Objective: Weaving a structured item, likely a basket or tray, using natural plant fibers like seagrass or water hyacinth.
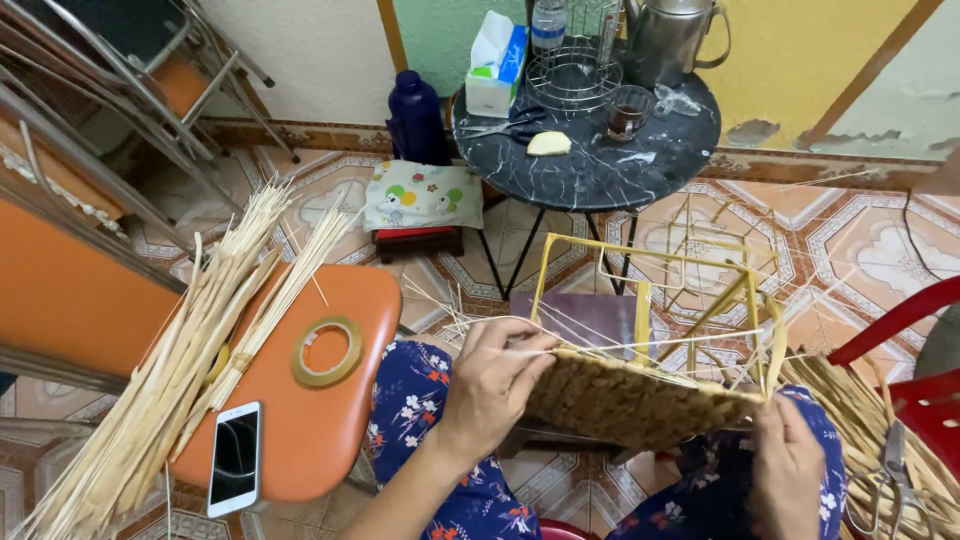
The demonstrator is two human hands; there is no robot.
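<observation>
A half-woven straw basket [630, 400] rests on my lap, its brown woven wall facing me and a yellow stick frame [645, 255] rising behind it. My left hand [495, 380] grips the basket's left edge, fingers pinching thin pale straw strands [600, 345] that run across the top of the weave. My right hand [790, 465] holds the basket's lower right corner. Loose strand ends stick up around the frame.
An orange chair seat [345, 430] at my left carries a bundle of pale straw [190, 370], a tape roll [327, 351] and a white phone [236, 457]. A round black marble table [600, 165] with a kettle, tissue box and cup stands ahead. Scissors [890, 470] lie on straw at right.
</observation>
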